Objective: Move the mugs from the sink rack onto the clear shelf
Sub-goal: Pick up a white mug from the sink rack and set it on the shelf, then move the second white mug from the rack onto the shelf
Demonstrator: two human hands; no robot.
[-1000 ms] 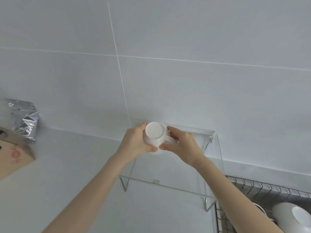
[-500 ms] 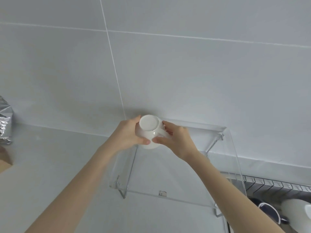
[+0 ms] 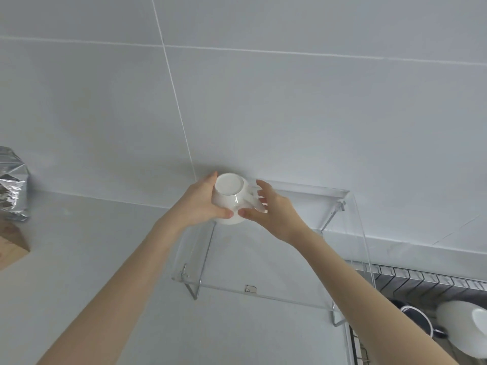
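Observation:
A white mug (image 3: 229, 196) is upside down at the back left corner of the clear shelf (image 3: 303, 296), its rim on or just above the top. My left hand (image 3: 196, 204) wraps its left side. My right hand (image 3: 272, 214) is at the mug's right side by the handle, fingers spread and loosening, thumb still touching the mug. In the sink rack (image 3: 427, 283) at the lower right lie a dark mug with a white rim (image 3: 419, 321) and a white mug (image 3: 463, 330), partly hidden by my right arm.
A white tiled wall rises right behind the shelf. A crumpled silver foil bag (image 3: 11, 185) and the corner of a cardboard box (image 3: 11, 246) sit on the pale counter at the far left.
Both hands carried the mug back toward the wall over the shelf's left rear corner. My right hand's fingers have spread off the handle. The view shifted, showing more of the rack.

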